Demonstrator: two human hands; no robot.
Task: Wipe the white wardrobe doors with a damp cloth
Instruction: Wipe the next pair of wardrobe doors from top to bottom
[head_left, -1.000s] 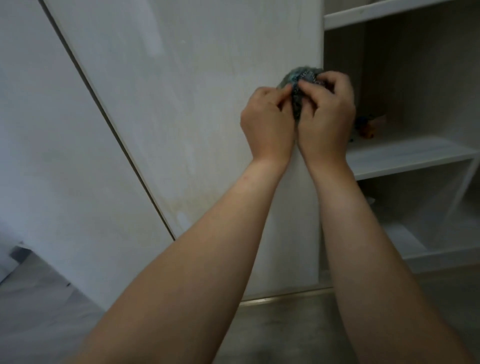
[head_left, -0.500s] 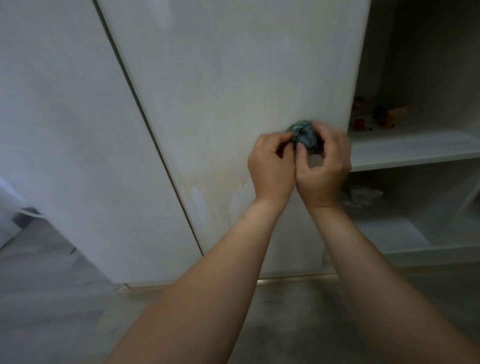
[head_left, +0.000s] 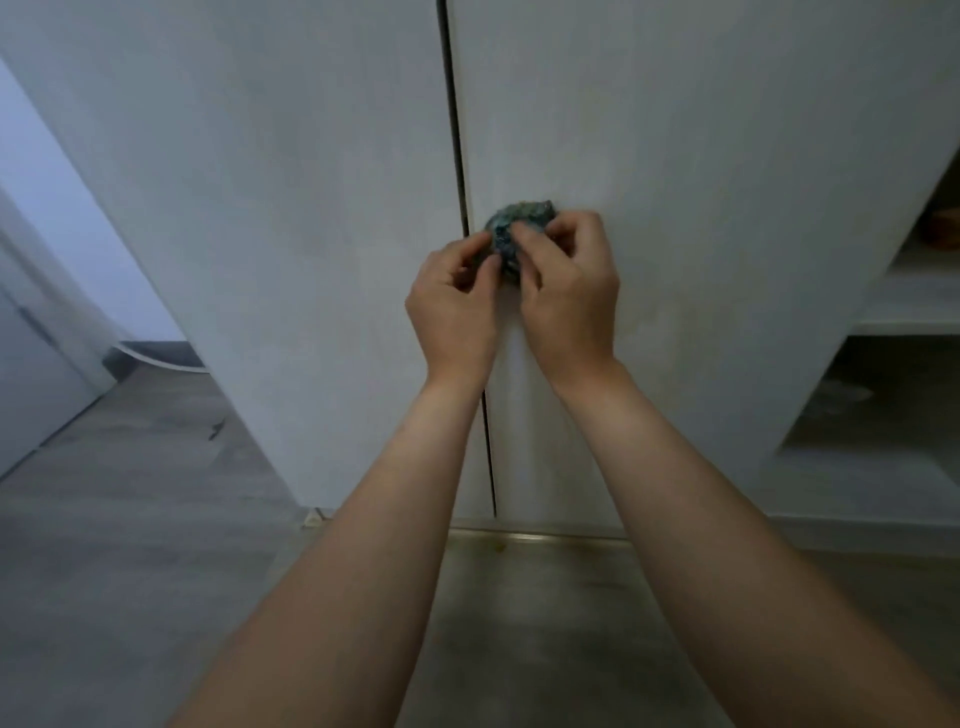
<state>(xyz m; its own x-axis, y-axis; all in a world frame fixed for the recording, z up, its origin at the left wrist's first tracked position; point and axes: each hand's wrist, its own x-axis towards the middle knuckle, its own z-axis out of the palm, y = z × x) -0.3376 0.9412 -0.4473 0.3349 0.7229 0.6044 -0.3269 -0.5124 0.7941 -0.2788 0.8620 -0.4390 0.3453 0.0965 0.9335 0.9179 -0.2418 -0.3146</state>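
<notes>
A balled-up blue-green cloth (head_left: 519, 223) is held in front of the right white wardrobe door (head_left: 701, 208), just right of the dark gap between it and the left door (head_left: 285, 208). My left hand (head_left: 454, 306) pinches the cloth's lower left edge with thumb and fingertips. My right hand (head_left: 569, 291) grips the cloth from the right with curled fingers. Both forearms reach up from the bottom of the view. Whether the cloth touches the door is hidden.
Open wardrobe shelves (head_left: 904, 312) stand at the right, with small items on them. A metal floor rail (head_left: 540, 535) runs under the doors. Grey wood floor (head_left: 130, 545) spreads to the left, and another door (head_left: 31, 374) stands at the far left.
The view has swung left, so the gap between the doors now sits in the middle. Both hands keep hold of the cloth and have shifted from the right door's edge toward that gap.
</notes>
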